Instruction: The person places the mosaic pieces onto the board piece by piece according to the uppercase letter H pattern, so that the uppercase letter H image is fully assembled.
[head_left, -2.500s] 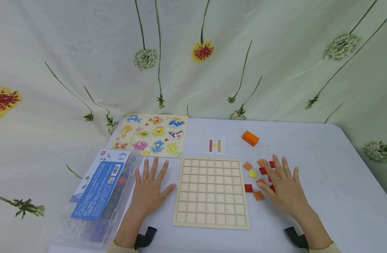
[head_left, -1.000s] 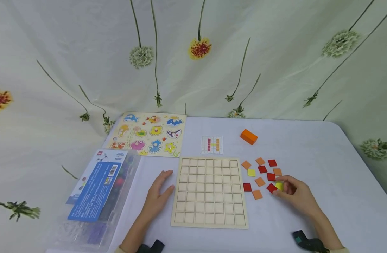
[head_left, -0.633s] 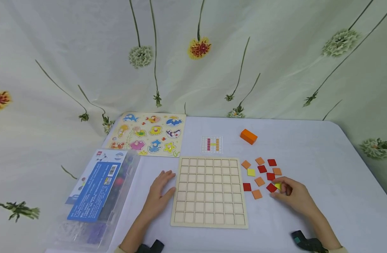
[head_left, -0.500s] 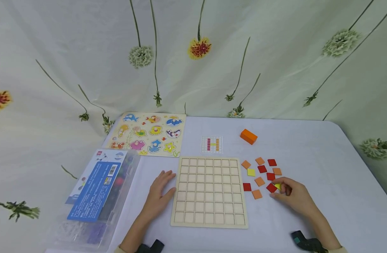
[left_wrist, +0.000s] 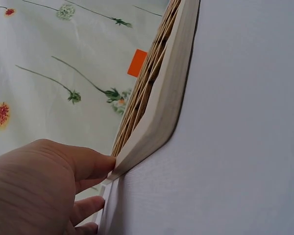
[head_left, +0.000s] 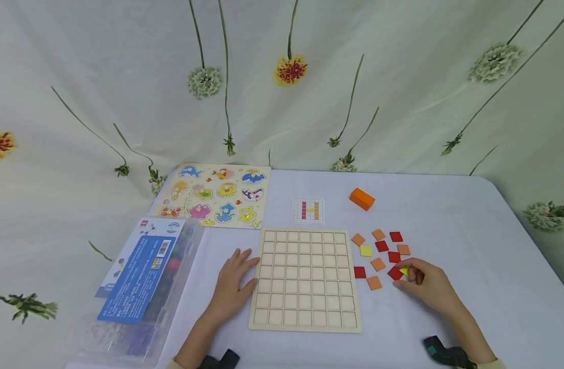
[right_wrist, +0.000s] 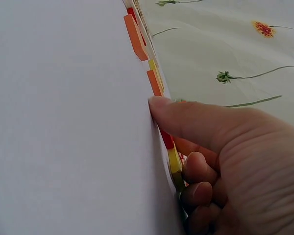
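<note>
At the left edge of the wooden grid board (head_left: 305, 330), my left hand (head_left: 229, 281) lies with fingers loosely extended, fingertips touching the rim. The left wrist view shows a fingertip against the side of that board (left_wrist: 161, 112). To the right of the board, my right hand (head_left: 431, 288) has thumb and index finger at opposite corners of a red square tile (head_left: 395, 273), pinching it. A yellow tile (head_left: 404, 271) lies partly hidden beneath the curled fingers; the right wrist view shows this yellow tile (right_wrist: 174, 164) beside them. Several orange tiles (head_left: 374, 283) and red tiles (head_left: 360, 272) lie around.
A small pattern card (head_left: 308, 211) lies behind the board, with an orange block (head_left: 362, 199) to its right. An animal puzzle board (head_left: 213, 196) sits at the back left. Beside my left arm is a clear plastic case (head_left: 171, 287) with a blue label.
Both hands first lay spread on the table. The right moved to the tiles and took the red one between thumb and finger; the left moved to the board's edge. Little has changed since.
</note>
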Tool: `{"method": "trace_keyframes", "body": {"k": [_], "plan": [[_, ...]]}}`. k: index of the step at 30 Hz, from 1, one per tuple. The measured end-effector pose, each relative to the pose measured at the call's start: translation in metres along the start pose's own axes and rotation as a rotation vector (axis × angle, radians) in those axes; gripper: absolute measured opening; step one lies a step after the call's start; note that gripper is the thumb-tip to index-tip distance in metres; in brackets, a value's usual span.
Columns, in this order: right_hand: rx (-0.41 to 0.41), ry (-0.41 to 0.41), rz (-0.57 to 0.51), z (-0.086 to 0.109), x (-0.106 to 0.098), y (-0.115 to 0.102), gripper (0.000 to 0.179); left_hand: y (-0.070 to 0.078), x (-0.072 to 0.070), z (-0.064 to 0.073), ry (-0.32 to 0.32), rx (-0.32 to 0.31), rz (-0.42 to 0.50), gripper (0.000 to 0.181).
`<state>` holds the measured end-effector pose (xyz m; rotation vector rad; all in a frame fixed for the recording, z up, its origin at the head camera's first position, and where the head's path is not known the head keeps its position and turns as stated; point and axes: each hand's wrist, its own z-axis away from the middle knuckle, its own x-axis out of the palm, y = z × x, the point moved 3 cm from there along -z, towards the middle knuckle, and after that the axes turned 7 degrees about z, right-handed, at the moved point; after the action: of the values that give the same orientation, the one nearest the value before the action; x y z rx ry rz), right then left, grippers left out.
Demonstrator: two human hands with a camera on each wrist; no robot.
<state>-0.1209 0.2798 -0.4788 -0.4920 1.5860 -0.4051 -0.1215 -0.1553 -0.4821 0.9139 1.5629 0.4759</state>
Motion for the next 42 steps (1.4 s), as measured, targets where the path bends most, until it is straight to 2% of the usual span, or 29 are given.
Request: {"method": "trace_keyframes", "body": {"k": [5,11,21,27,33,38,42], "plan": [[0.014,0.002,0.013,0.0,0.0,-0.002,0.028,-0.001,0.0,0.001,0.0,-0.001,-0.014,0.045],[-0.01,0.021,-0.007,0.002,-0.001,-0.005,0.025,0.001,0.0,0.0,-0.011,-0.003,-0.012,0.045],[-0.126,0.153,-0.044,0.003,-0.021,-0.021,0.029,0.0,0.0,0.0,-0.016,-0.004,-0.014,0.045],[-0.115,0.121,-0.003,-0.003,-0.03,-0.035,0.026,-0.001,0.0,0.0,-0.014,-0.001,-0.016,0.046],[-0.152,0.108,0.018,-0.017,-0.031,-0.058,0.025,0.0,0.0,-0.001,-0.014,-0.007,-0.019,0.045],[-0.178,0.006,-0.053,-0.037,-0.023,-0.086,0.021,0.0,0.0,-0.001,-0.012,-0.012,-0.027,0.045],[-0.253,-0.059,-0.092,-0.056,-0.009,-0.109,0.017,0.0,0.0,0.0,-0.013,-0.012,-0.023,0.045]]}}
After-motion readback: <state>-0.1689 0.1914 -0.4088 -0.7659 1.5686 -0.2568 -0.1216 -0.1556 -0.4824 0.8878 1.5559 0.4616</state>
